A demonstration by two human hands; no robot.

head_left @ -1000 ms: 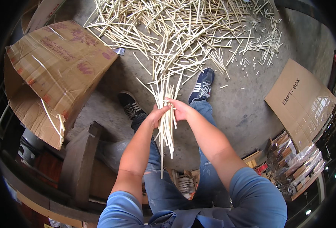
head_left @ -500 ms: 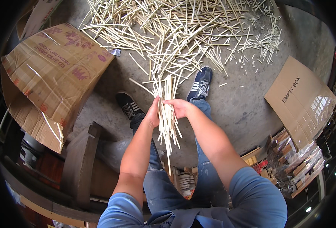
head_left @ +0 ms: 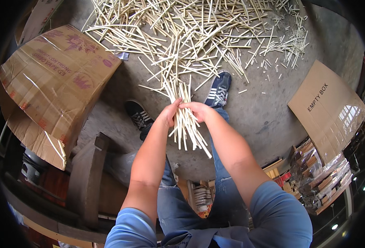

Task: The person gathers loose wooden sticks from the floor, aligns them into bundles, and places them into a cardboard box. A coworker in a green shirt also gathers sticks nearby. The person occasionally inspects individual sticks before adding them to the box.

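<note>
A bundle of thin pale sticks (head_left: 186,124) is gripped between both my hands in front of me, above my knees. My left hand (head_left: 169,114) clasps it from the left and my right hand (head_left: 195,110) from the right, fingers closed around the upper part. The lower stick ends fan out below the hands and slant to the right. Beyond the hands a wide heap of the same pale sticks (head_left: 190,33) lies scattered over the concrete floor.
A large opened cardboard box (head_left: 54,82) lies at the left, and a flat cardboard box (head_left: 327,107) at the right. My two dark shoes (head_left: 217,89) rest on the floor. A wooden stool (head_left: 85,173) stands lower left; packed goods (head_left: 314,173) are stacked lower right.
The bundle has been lifted and shifted slightly right between my hands; its lower ends now splay more to the right. Both hands stay closed on it.
</note>
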